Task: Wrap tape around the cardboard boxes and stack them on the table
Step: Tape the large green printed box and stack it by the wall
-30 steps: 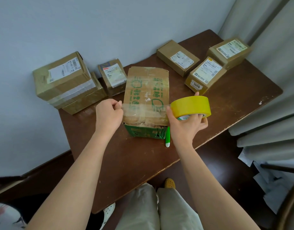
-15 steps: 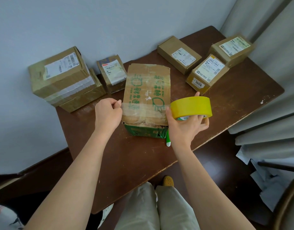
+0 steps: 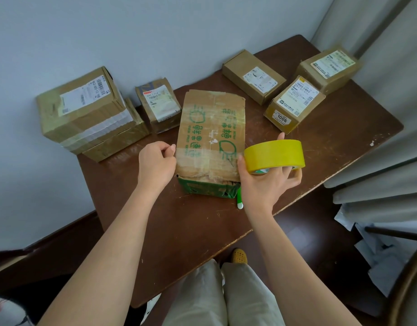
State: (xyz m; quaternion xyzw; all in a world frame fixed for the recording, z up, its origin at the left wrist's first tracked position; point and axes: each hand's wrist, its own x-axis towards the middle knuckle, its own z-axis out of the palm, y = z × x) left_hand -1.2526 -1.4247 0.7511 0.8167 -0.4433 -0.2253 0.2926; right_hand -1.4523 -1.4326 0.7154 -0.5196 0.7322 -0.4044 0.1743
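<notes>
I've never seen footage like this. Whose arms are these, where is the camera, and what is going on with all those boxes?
There is no machine here: a person wears a wide-angle camera on the head, looking down at their own bare arms. The brown table holds several cardboard parcels. In the middle lies a worn box with green print, already crossed by a band of clear tape. The right hand holds a yellow tape roll beside that box. The left hand is at the box's left edge, fingers curled as if pinching the tape end, though the tape itself is hard to see there. On the left, a large parcel sits on a flatter one. Near the right wrist a green and white pen-like object peeks out.
</notes>
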